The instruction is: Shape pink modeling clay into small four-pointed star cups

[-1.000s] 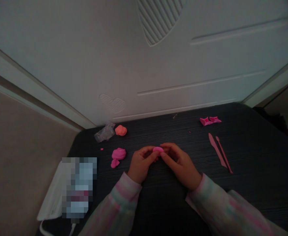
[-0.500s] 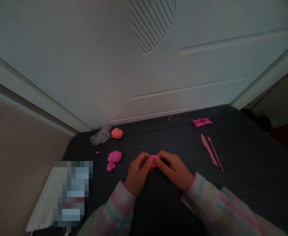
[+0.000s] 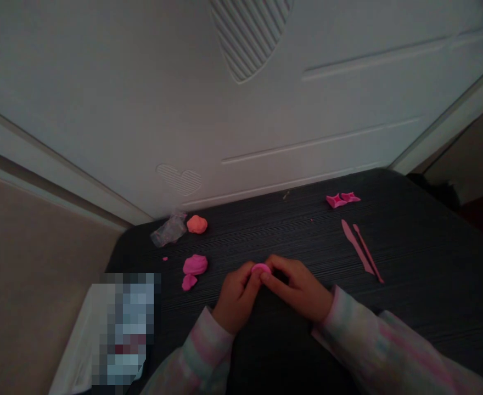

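hands [image 3: 238, 293] [image 3: 298, 284], two, on one pink piece [image 3: 260, 267]

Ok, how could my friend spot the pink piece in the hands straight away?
On the dark table, find where the left hand and right hand meet. The small pink piece is pinched between them. Unlike the bigger pink lump lying to the left, it has a smooth, rounded edge and is being held.
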Tool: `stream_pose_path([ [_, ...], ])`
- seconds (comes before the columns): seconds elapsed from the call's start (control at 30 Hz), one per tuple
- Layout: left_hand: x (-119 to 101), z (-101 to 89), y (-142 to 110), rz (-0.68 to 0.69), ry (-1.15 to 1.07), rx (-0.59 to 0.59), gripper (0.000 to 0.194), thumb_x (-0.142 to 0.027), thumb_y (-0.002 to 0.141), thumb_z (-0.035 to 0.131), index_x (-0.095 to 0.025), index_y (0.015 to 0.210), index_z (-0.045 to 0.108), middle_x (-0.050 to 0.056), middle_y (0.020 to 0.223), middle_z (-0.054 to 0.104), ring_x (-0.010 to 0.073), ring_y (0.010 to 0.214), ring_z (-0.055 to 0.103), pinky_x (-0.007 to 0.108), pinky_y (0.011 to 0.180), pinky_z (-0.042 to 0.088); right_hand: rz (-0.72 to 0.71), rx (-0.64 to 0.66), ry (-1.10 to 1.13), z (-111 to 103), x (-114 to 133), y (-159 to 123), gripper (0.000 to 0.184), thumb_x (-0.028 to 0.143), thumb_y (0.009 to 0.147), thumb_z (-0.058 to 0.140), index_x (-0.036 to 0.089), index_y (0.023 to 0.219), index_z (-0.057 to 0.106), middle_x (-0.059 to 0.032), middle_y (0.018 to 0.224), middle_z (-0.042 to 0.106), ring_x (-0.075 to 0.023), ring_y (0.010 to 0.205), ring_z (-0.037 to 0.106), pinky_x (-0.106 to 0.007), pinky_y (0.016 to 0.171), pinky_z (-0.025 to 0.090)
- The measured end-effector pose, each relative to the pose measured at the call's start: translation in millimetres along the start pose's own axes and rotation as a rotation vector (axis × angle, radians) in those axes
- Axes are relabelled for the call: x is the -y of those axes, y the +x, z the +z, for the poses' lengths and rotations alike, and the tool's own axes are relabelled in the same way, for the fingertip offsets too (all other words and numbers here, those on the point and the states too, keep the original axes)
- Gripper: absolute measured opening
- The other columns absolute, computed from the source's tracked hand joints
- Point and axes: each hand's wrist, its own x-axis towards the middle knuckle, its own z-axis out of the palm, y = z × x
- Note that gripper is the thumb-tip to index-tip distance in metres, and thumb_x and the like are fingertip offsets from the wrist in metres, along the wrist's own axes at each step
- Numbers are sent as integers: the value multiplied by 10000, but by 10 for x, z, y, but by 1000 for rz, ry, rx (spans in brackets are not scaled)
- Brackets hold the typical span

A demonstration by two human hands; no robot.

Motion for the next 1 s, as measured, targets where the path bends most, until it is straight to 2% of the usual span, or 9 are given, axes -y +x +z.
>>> stream_pose_path([
  [0.2, 29, 14, -6, -7, -9, -13, 296, -365, 814, 352, -160, 652, 493, -45, 513, 378, 87, 504, 365, 213, 509, 290, -7, 9, 2, 0, -6, 5, 227, 342, 824, 387, 175, 697, 473, 27, 635, 478, -89, 604, 442, -220, 549, 313],
  [0.37, 21, 11, -16, -32, -88, -13, 350, -391, 826, 308, -162, 587, 422, -42, 529, 373, 83, 510, 363, 215, 511, 287, -11, 16, 19, -11, -9, 3, 224, 322, 828, 385, 173, 693, 484, 26, 635, 481, -90, 605, 445, -224, 562, 316],
  [0.5, 8, -4, -11, -8, -135, 9, 318, -407, 812, 334, -159, 646, 443, -39, 570, 395, 84, 534, 372, 212, 520, 297, -24, 6, 26, -15, 1, -7, 229, 315, 832, 383, 175, 678, 478, 32, 621, 465, -86, 592, 435, -222, 556, 313],
  [0.7, -1, -18, -6, -6, -53, 110, 340, -378, 825, 314, -156, 598, 434, -34, 558, 400, 81, 532, 375, 212, 519, 288, -56, 25, 55, -13, 4, -27, 226, 301, 856, 337, 182, 709, 461, 23, 664, 485, -92, 640, 461, -226, 606, 335],
  [0.87, 19, 4, -14, 13, -16, 87, 323, -358, 820, 328, -157, 594, 440, -38, 530, 393, 78, 506, 361, 210, 504, 286, -67, 2, 46, 0, -13, -21, 298, 303, 877, 254, 185, 670, 435, 17, 642, 477, -97, 625, 454, -237, 606, 336],
  [1.0, 22, 16, -11, 23, -9, 73, 297, -323, 814, 342, -153, 594, 445, -41, 532, 384, 74, 504, 347, 207, 506, 283, -41, 15, -31, 10, -4, -4, 296, 320, 868, 281, 181, 663, 443, 12, 642, 482, -102, 620, 452, -243, 593, 323],
])
